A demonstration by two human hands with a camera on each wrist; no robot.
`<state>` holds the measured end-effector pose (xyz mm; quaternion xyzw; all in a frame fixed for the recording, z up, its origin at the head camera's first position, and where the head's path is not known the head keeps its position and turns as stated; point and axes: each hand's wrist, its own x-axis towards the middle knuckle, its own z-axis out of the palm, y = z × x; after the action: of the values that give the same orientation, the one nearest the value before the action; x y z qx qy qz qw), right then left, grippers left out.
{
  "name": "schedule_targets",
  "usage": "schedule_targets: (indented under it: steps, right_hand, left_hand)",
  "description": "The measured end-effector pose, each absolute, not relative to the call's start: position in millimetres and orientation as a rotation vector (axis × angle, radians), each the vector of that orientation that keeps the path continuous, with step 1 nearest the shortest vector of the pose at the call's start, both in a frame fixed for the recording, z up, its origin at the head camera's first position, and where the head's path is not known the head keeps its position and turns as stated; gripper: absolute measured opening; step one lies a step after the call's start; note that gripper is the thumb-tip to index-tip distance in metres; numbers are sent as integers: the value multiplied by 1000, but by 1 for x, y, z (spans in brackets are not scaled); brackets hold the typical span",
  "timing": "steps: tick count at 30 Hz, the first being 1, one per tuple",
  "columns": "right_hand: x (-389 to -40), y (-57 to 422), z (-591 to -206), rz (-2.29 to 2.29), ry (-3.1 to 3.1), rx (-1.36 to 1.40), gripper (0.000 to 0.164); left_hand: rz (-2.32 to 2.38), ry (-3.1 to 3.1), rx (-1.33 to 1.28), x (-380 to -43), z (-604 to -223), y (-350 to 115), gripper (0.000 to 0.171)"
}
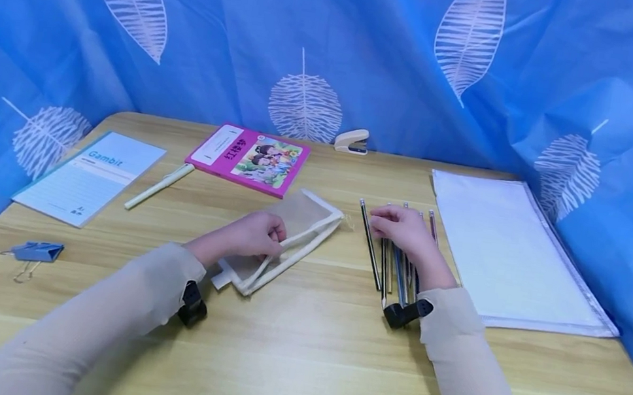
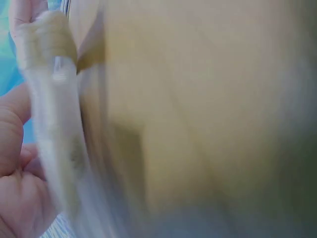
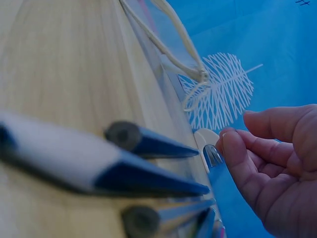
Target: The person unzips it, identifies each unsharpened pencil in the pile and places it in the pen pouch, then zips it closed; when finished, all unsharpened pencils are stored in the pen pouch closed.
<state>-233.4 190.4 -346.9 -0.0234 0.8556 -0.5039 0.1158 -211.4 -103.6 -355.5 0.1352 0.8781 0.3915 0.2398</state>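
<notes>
Lying beneath the right grip (image 1: 406, 236): pencils (image 1: 400, 275)

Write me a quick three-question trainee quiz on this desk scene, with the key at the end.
1. What does the left hand hold?
2. True or false: the right hand is gripping the pink book.
3. Pick one. Which thing sits at the back edge of the table, by the curtain?
a) pen
b) stapler
c) clip

Key:
1. The pouch.
2. False; that hand is over the pencils, apart from the book.
3. b
</notes>
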Motion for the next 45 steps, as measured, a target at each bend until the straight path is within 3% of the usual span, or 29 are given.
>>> schedule_targets:
  steps: [11,23,45]
  right_hand:
    - [-221,237,-329,-1560,2533,-1,43]
    - [-206,287,-338,-1368,2595,185,51]
    - [-200,292,-354,-1206,2585,235,43]
  left_hand:
    - [1185,2347,260,-212,-358,-103,11]
    - [1219,2341,276,-213,-356,-105,12]
    - [1327,2250,199,-212,-364,-114,19]
